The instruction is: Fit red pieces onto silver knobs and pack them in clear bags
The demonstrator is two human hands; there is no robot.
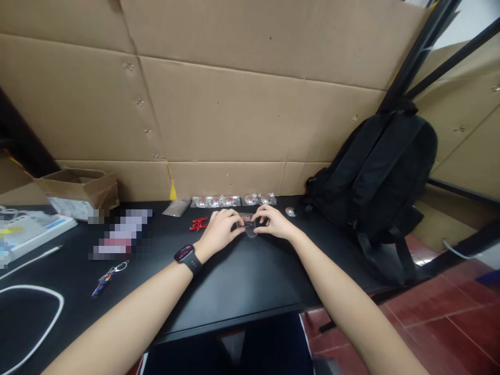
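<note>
Between my two hands is a small clear plastic bag (250, 230) with something red at its upper part. My left hand (223, 229), with a dark watch on its wrist, pinches the bag's left side. From the right, my right hand (272, 223) pinches the opposite side with thumb and fingers. Just left of my left hand lies a little heap of red cords (199, 224). Behind my hands several packets (228, 201) with round, shiny, red-marked contents line the cardboard wall. To the right of my right hand rests a small round shiny piece (290, 211).
A black backpack (375, 172) leans at the right end of the black table (250, 281). An open cardboard box (80, 192) stands at the left. Nearby are a keychain (109, 278), a white cable (58, 307) and a flat clear bag (177, 208). Cardboard (234, 114) walls the back.
</note>
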